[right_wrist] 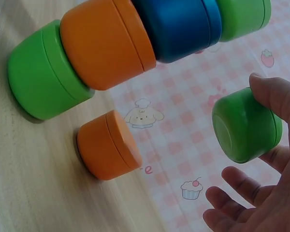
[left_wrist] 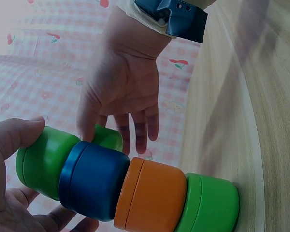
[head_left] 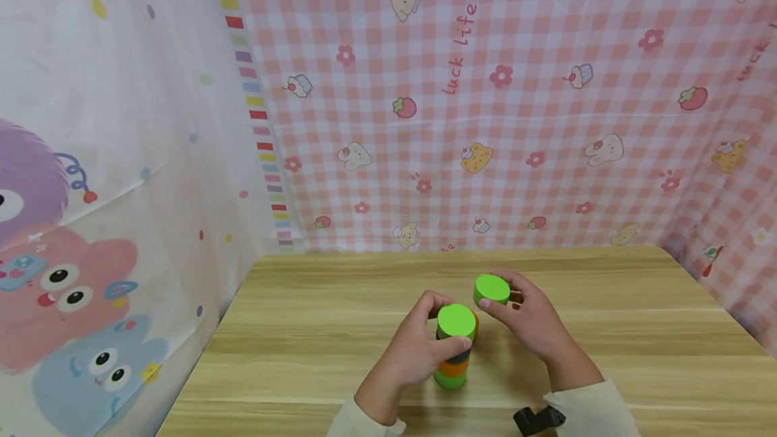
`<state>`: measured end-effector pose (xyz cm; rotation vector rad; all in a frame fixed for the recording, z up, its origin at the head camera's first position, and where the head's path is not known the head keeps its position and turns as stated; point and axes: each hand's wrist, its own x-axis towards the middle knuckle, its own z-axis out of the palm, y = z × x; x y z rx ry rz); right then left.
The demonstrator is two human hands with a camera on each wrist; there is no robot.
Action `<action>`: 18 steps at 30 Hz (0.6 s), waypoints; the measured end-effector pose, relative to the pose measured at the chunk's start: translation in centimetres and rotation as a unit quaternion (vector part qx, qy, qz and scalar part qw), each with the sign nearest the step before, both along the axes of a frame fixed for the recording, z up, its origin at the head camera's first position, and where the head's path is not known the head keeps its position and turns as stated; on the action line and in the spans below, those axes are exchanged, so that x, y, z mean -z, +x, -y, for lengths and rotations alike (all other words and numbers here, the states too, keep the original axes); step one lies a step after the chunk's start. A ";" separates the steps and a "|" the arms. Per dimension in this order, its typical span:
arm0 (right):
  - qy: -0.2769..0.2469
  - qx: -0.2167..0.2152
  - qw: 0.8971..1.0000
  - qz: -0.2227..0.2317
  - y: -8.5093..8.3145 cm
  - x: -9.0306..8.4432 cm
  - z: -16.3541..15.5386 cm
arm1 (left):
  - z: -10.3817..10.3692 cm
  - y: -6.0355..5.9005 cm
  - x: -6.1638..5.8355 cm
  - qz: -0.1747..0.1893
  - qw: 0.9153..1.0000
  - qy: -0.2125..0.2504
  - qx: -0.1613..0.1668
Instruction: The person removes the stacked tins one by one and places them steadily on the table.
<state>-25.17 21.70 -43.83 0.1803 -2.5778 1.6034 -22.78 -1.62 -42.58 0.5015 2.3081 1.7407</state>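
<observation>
A stack of small round jars (head_left: 454, 349) stands on the wooden table (head_left: 607, 329): green at the bottom, then orange, blue, and a green one (head_left: 456, 320) on top. My left hand (head_left: 413, 346) grips that top green jar (left_wrist: 38, 164), thumb in front and fingers behind. To its right, my right hand (head_left: 534, 322) holds a separate green jar (head_left: 491, 288) above the table, just beside the stack's top; in the right wrist view this green jar (right_wrist: 244, 125) is pinched between thumb and fingers. A single orange jar (right_wrist: 106, 152) sits on the table just behind the stack.
Pink checked cloth (head_left: 516, 100) hangs behind and to the right of the table. A white cartoon-print curtain (head_left: 91, 221) hangs on the left. The table's left edge (head_left: 206, 349) lies close to the curtain.
</observation>
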 end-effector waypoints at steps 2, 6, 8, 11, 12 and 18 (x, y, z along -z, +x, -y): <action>0.004 -0.001 1.000 0.000 -0.1 0.1 -0.1 | 0.0 0.0 0.1 -0.001 1.000 -0.001 0.001; 0.008 -0.008 1.000 0.001 -0.2 0.3 -0.3 | 0.0 -0.1 0.1 -0.003 1.000 -0.002 0.000; 0.008 -0.013 1.000 0.003 -0.2 0.3 -0.4 | 0.0 -0.1 0.2 -0.004 1.000 -0.003 0.000; 0.003 -0.023 1.000 0.010 -0.3 0.4 -0.5 | 0.0 -0.1 0.2 -0.007 1.000 -0.003 0.001; 0.003 -0.025 1.000 0.012 -0.3 0.4 -0.6 | 0.0 -0.1 0.2 -0.008 1.000 -0.003 0.002; -0.006 -0.031 0.999 0.015 -0.5 0.8 -0.8 | 0.0 -0.1 0.1 -0.007 1.000 -0.003 0.002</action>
